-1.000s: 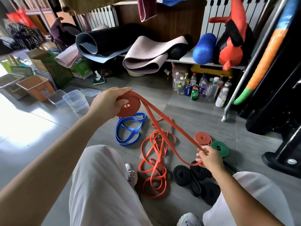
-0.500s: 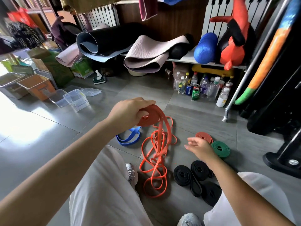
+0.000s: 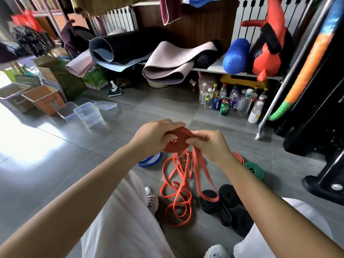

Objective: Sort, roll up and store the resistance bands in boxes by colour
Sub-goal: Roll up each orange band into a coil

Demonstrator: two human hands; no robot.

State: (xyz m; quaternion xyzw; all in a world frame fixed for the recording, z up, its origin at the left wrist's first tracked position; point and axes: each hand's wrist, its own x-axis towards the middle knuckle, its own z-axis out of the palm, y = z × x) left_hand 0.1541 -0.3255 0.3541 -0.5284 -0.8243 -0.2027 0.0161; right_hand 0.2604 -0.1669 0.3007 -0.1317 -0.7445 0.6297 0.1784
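The flat orange rubber resistance band (image 3: pixel 176 145), half coiled, hangs above the grey tiled floor (image 3: pixel 74 164), gripped by the left hand (image 3: pixel 154 135); the right hand (image 3: pixel 212 146) pinches its loose tail (image 3: pixel 203 175). Feeding that tail taut, edges aligned, should give a tight roll.

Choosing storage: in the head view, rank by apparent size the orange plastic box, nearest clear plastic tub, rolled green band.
1. orange plastic box
2. nearest clear plastic tub
3. rolled green band, smallest despite lying nearer the camera
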